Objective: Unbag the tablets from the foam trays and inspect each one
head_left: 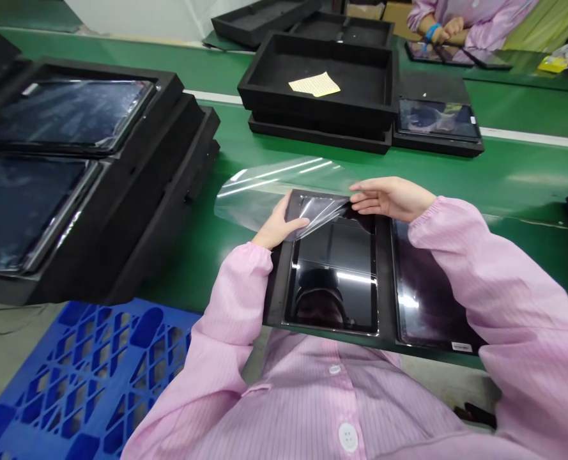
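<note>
A clear plastic film (274, 185) is lifted and curled over the top end of a tablet (334, 275). My left hand (282, 223) is closed on the film's near part, with the thumb on top. My right hand (391, 197) has its fingers at the film's right edge and appears to pinch it; its thumb is hidden. The tablet lies face up, its dark glossy screen reflecting a head and lamps, in a black foam tray (384, 275). A second tablet (422, 294) lies to its right in the tray, partly under my right forearm.
Stacked black trays (168, 191) with film-covered tablets (73, 115) stand at left. Ahead are more trays (319, 105), one holding a yellow paper (315, 84), and another tablet (437, 119). A co-worker's hands (449, 30) are across the green table (528, 172). A blue pallet (87, 377) lies below.
</note>
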Demonstrator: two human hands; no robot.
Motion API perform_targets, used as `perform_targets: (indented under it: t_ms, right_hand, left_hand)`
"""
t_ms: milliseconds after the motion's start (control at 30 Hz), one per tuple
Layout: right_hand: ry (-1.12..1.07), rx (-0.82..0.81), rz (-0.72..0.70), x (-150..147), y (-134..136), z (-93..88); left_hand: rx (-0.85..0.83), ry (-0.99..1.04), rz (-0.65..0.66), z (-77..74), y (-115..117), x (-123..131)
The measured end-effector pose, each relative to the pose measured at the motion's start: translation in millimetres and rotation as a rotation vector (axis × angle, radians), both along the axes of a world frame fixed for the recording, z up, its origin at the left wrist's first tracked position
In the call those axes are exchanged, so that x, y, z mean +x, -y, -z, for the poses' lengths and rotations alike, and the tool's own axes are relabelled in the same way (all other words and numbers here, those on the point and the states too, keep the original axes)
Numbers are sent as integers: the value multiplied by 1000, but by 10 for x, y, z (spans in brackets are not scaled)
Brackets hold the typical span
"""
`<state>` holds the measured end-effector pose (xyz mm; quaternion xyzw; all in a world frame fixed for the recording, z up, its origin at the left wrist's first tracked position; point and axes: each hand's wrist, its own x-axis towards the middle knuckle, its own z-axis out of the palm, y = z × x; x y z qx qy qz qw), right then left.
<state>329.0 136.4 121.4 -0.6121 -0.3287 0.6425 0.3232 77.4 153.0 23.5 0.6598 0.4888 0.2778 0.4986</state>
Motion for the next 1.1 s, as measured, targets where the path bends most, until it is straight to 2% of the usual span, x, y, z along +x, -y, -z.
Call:
perform_targets:
  t_ms: [100,200,233,300,333,400,467,533,567,667,767,867,933,1033,1100]
  right_hand:
    - [143,45,-85,143,62,-30]
    - [368,139,-93,266,153,-43]
    - [481,225,-88,286,208,-41]
    - [723,499,-108,280,362,-23]
    - [823,661,-157,256,458,-5]
    - [924,935,-357,181,668,48]
    - [922,1052,-617,99,883,116]
    - [914,1041,-819,36,1091,182]
    - [926,1018,-880,18,1194,209]
    - [959,956,-965,17,1519,254]
    - [887,880,-991,54,1889,258]
    - [746,804,-969,102,2237,243]
    - [634,774,-934,172,2366,218]
    - [555,812,-843,428,2292,167]
    - [659,871,-706,715,2076,154]
  left_hand:
    - [-59,-62,-11,-74,29,7]
    - [-30,-67,3,-73,26,-15]
    - [-7,-66,4,-57,19,-28]
    - [65,-90,-2,-31,12,-48]
    - [113,-124,-8,-33,20,-51]
    - [237,-247,-16,-87,85,-35]
    - [399,-396,-13,-204,234,1]
    - [557,-510,64,-340,464,32]
    - [614,-547,162,-395,597,35]
    - [673,-600,484,-455,976,-42]
    - [658,-663,560,-394,1212,-245]
    - [642,-678,580,-337,1282,-494]
    - [660,-663,597,-341,1265,-635]
    - [739,-658,613,-421,1173,-731]
    - [785,-676,633,-516,1098,-671]
